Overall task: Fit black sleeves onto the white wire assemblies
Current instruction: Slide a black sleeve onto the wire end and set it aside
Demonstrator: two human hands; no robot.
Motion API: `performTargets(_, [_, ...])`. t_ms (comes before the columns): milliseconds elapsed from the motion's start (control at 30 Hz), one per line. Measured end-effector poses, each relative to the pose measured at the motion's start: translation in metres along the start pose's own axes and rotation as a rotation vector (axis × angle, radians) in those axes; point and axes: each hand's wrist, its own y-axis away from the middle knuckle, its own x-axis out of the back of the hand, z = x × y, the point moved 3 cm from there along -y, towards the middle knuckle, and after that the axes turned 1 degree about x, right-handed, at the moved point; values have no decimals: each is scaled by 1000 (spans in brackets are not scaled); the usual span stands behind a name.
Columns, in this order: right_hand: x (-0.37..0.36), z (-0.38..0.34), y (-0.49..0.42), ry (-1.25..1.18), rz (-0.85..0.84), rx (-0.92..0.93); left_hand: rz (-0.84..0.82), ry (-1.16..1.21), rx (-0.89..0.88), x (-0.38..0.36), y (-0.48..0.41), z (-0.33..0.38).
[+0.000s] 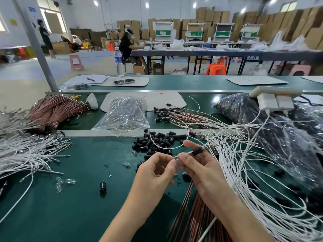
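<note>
Over the green bench my right hand (197, 165) holds a wire assembly with a black sleeve (197, 151) on it, a white wire (167, 147) looping back behind and a brown wire running off right. My left hand (157, 169) pinches the small clear bulb tip (176, 158) at the assembly's end, fingertips meeting those of the right hand. A heap of loose black sleeves (155, 141) lies just beyond the hands. White wire assemblies (248, 172) sprawl to the right, and another white bundle (22, 152) lies at the left.
Loose clear bulbs (60, 182) and a single black sleeve (103, 186) lie at the front left. Copper-brown wires (197, 217) run under my right wrist. Plastic bags (125, 112) of parts, finished brown assemblies (174, 115) and a power strip (274, 95) sit behind.
</note>
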Motion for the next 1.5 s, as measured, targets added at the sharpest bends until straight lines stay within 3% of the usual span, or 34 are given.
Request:
performTargets(333, [0, 1, 1, -37, -4, -28, 22, -41, -17, -2, 3, 3])
performTargets(767, [1, 2, 2, 135, 1, 20, 20, -1, 29, -1, 1, 1])
performTargets(1067, [1, -2, 0, -22, 61, -9, 78, 231, 188, 4, -2, -1])
performTargets(1333, [-9, 6, 4, -26, -79, -57, 61, 192, 141, -3, -1, 0])
performTargets(1500, [-6, 7, 4, 63, -77, -21, 33, 173, 125, -4, 0, -1])
